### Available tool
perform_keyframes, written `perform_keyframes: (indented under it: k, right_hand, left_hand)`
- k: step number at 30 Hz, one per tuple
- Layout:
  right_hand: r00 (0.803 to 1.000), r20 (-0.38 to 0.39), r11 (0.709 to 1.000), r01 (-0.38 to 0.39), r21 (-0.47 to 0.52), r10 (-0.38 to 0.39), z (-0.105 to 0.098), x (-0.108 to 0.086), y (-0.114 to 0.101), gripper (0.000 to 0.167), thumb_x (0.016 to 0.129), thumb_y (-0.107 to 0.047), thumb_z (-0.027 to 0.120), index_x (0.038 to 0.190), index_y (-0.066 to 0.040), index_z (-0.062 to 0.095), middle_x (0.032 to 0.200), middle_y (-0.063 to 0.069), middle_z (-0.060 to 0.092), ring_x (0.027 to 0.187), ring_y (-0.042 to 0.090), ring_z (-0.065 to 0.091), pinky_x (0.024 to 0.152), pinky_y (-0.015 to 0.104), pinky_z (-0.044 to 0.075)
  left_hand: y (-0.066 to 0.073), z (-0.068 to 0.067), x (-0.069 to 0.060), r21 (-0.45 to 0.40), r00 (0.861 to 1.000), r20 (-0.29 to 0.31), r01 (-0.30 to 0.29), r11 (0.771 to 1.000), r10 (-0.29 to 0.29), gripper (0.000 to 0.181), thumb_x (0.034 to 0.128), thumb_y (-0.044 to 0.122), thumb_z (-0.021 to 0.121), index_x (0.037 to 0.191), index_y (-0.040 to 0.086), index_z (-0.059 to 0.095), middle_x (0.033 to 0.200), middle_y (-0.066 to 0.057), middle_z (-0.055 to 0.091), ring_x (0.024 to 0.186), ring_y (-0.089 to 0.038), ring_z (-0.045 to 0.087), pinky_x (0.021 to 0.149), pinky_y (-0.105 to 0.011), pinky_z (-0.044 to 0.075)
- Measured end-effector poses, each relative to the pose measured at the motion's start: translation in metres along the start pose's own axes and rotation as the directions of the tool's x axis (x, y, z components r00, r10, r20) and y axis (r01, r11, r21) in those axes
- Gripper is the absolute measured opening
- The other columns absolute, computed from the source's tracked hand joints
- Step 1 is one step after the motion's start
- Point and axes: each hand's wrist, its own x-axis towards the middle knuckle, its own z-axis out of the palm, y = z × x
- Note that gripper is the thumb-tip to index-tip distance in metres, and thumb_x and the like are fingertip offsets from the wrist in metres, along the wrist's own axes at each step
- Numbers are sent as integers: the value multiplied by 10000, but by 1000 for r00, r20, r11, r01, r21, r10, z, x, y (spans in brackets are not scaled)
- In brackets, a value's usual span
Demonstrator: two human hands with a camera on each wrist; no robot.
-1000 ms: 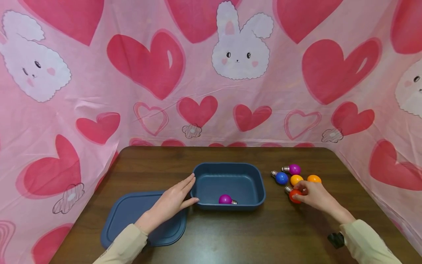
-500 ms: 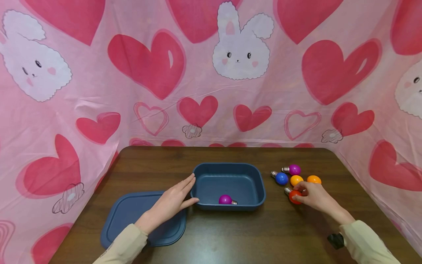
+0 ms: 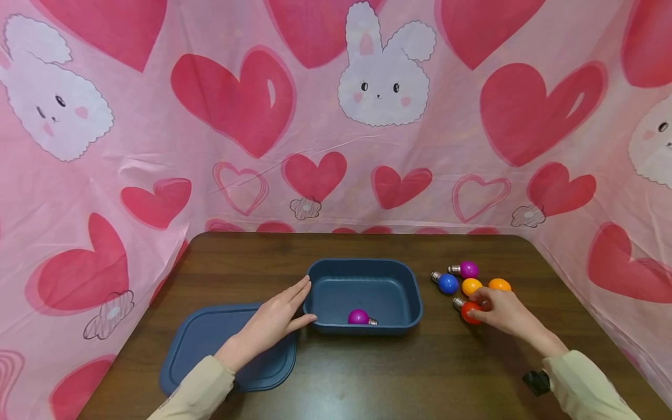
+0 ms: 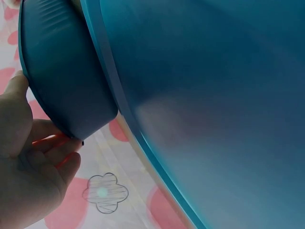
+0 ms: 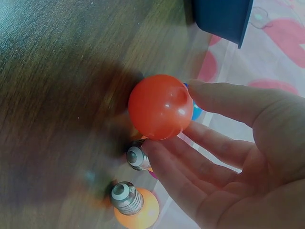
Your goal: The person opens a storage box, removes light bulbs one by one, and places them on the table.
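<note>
Between the thumb and fingers of my right hand [image 3: 501, 312] is a red light bulb [image 5: 157, 107], pinched by its round globe. Its metal screw base points away to the upper left in the head view. My left hand [image 3: 275, 318] touches the left end of a dark blue box [image 3: 362, 331], fingers and thumb extended along the rim. Inside the box, by the near wall, lies a purple light bulb [image 3: 358, 317]. Just beyond the right hand are two orange bulbs [image 3: 472, 287], a blue bulb [image 3: 448, 284] and another purple bulb [image 3: 469, 269].
A dark blue lid [image 3: 210, 344] lies on the wooden table [image 3: 367, 379], partly under the left forearm. Pink heart-and-rabbit cloth [image 3: 315, 134] hangs behind the table and along both sides. A black device [image 3: 536, 382] sits at the right wrist.
Almost nothing differs. My right hand stays on the red light bulb with only a very slight shift, and the left hand keeps its place at the box.
</note>
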Motion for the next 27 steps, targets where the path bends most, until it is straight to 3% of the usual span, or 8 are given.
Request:
perform_keyframes:
  k: [17,27]
  right_hand:
    - [1000,-12,1000,7,9,-7,-10,-1,-5,317,790,-173,809,974,48,675,907,152,729,815,287,706,715,424,609]
    - [998,-39,998,48,47,-47,-16,6,-22,324,789,-173,821,1004,28,685,973,185,731,813,275,733,663,323,614]
  left_hand:
    - [0,-1,1,2,1000,-6,-6,1000,6,767,920,489,639,1491,25,424,1587,-130,388,1361,-295,531,1033,-437,519]
    - [1,-1,0,0,1000,-6,-3,1000,3,766,917,487,645,1489,26,429,1584,-131,394,1362,-295,530,1035,-438,517]
